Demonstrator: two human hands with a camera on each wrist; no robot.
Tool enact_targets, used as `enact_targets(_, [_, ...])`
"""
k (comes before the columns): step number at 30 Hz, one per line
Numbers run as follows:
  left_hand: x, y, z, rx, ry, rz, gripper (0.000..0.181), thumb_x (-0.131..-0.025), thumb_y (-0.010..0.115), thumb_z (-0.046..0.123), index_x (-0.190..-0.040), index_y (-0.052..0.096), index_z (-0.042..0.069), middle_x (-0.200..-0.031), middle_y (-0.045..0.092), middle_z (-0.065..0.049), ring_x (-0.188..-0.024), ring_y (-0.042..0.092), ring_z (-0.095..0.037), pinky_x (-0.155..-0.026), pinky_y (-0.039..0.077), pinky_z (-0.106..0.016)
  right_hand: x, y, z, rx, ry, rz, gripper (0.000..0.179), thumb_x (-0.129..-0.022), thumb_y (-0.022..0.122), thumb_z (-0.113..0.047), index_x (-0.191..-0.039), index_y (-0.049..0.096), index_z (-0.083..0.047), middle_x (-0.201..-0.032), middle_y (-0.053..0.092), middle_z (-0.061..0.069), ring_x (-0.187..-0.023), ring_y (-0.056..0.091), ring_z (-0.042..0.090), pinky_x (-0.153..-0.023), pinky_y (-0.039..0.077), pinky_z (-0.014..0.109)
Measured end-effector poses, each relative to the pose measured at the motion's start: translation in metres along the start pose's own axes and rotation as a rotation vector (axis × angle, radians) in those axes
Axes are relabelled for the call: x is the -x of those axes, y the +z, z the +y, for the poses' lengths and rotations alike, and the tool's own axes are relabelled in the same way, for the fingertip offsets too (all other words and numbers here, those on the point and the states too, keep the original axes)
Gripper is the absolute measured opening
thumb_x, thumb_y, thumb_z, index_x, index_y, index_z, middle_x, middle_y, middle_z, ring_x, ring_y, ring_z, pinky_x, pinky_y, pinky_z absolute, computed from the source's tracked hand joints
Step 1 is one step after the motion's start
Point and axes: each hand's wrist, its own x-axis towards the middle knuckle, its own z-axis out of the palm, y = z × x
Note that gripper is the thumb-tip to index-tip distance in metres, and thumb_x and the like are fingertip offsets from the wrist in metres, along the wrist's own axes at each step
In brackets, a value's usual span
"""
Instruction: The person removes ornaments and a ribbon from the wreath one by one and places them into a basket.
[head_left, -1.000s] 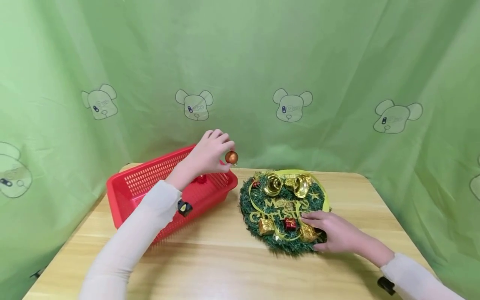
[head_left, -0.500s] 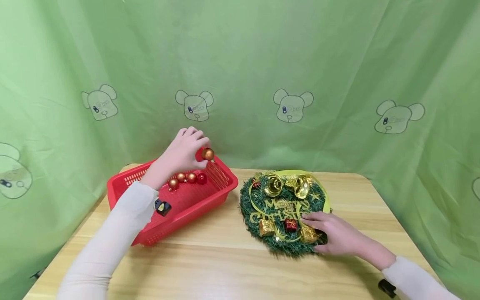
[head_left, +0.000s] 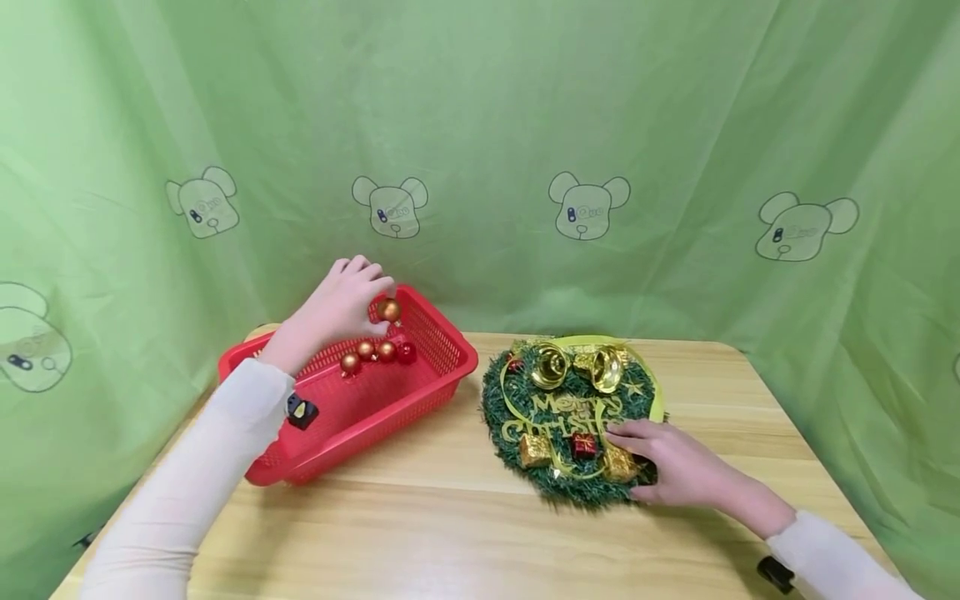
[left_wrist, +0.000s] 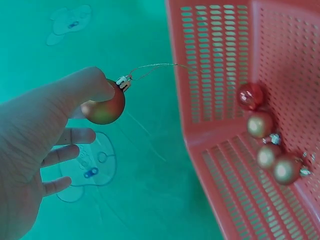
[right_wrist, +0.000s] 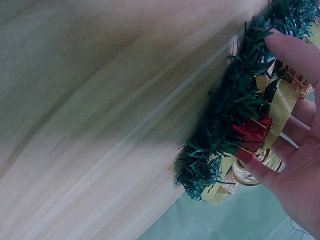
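My left hand [head_left: 330, 308] is raised over the red basket [head_left: 356, 442] in the head view. Thumb and finger pinch a bronze Christmas bauble [left_wrist: 106, 106], whose thin hanging loop trails to the right in the left wrist view. Several other baubles [head_left: 350, 362] lie together inside the basket, one of them shiny red [head_left: 406, 352]. On the right, a green Christmas wreath [head_left: 510, 417] with gold lettering, bells and small gift boxes lies flat on the table. My right hand [head_left: 686, 467] rests on its lower right edge, fingers stretched across the front beside a red gift box [right_wrist: 252, 134].
The wooden table [head_left: 420, 525] carries the basket on the left and the wreath on the right. Behind it hangs a green curtain [head_left: 480, 108] printed with bear heads.
My left hand has moved left with the bauble, from the basket's right end to above its inside, bringing the baubles there into sight. The right hand stays on the wreath.
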Motion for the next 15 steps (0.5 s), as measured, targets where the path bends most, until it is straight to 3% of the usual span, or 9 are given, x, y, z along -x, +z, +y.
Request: enact_targets(15, [0.018, 0.026, -0.025, -0.035, -0.046, -0.114, 0.04, -0.071, 0.083, 0.027, -0.105, 0.068, 0.01, -0.103, 0.063, -0.011, -0.104, 0.052, -0.033, -0.099, 0.041, -0.057, 0.0, 0.003, 0.001, -0.012, -0.008, 0.046, 0.082, -0.062, 0.093, -0.029, -0.134, 0.065, -0.003, -0.136, 0.064, 0.017, -0.118, 0.063, 0.041, -0.097, 0.052, 0.058])
